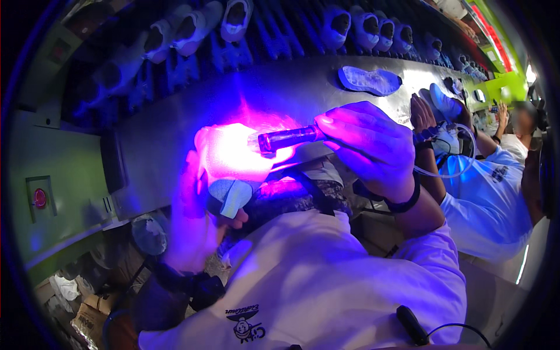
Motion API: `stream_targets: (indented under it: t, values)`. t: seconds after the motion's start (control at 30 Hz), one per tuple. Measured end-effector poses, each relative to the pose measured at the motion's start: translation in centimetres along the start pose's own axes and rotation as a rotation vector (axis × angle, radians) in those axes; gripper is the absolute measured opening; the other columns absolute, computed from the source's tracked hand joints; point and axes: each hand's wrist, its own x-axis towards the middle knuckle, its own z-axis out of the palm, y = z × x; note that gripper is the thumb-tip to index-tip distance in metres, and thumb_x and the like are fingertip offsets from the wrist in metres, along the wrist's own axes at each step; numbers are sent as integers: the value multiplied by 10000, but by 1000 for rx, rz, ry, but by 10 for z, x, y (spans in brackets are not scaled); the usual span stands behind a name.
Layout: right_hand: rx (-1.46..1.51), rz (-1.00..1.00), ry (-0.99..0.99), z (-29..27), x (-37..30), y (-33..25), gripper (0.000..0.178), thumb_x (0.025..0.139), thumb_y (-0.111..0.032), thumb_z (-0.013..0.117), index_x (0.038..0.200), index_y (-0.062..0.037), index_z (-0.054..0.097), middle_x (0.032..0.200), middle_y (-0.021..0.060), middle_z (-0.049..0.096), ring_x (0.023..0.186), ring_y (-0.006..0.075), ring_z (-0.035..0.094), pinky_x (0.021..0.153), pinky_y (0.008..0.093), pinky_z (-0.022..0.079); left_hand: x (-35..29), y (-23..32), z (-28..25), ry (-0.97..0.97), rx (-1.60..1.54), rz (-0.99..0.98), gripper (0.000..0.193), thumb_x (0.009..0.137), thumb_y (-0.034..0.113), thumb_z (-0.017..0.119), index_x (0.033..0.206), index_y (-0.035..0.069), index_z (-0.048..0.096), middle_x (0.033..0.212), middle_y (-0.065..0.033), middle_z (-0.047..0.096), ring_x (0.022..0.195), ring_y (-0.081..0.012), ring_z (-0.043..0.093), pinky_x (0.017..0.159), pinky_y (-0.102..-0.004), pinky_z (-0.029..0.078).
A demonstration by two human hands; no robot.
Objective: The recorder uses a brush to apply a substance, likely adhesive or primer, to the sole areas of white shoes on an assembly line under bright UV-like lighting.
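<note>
My left hand [191,216] is wrapped round a shoe [233,157], its fingers curled under the near end. Violet light makes the shoe glare so strongly that its surface detail is washed out. A pale grey-green part [236,197] of it shows at the lower side. From the right, my right hand [373,143] grips a dark brush [290,138] with a thick round handle. The brush's pale tip points left and meets the bright side of the shoe, though glare hides the exact contact.
Several light shoes [236,20] sit on a dark rack along the far side. A white shoe sole [370,80] lies on the metal table [157,125]. Co-workers [487,192] work on the right, one beside a blue-lit shoe [446,104]. A green machine panel [64,192] stands left.
</note>
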Motion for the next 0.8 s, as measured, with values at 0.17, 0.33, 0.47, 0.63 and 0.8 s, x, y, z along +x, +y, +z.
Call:
stream_targets:
  t: [0.17,0.33,0.47,0.63,0.8]
  values:
    - [174,37,36,-3,-4,13,332,802,-8,803,1129,22,758,1073,168,761,953,332,731,833,403,589,6,7,12,28,-479,-437,462,1048,441,539,1262,42,628,1062,-146,712,788,-237,703,656,-349,607]
    - [253,64,21,2,-12,32,313,816,-14,804,1123,25,761,1074,170,763,958,334,731,826,404,589,10,4,34,54,-438,-501,609,1031,615,448,1225,70,637,887,-92,680,585,-166,631,501,-295,494]
    - [417,144,33,4,-13,30,322,846,-18,793,1166,3,760,1070,168,761,988,322,722,858,404,574,11,26,49,32,-567,-483,496,974,278,675,1392,53,531,885,-143,655,604,-170,639,474,-245,507]
    - [588,199,54,21,-28,31,334,870,-5,777,1203,-11,752,1104,161,754,1018,311,718,897,404,562,29,25,51,6,-636,-423,513,1000,303,618,1439,68,496,966,-156,656,663,-199,658,498,-278,521]
    - [692,365,77,55,-78,46,358,933,-148,715,1274,-40,723,1144,141,764,1091,298,714,967,427,553,43,18,60,-15,-712,-348,536,1032,336,548,1497,86,452,1068,-173,658,736,-235,683,527,-320,539]
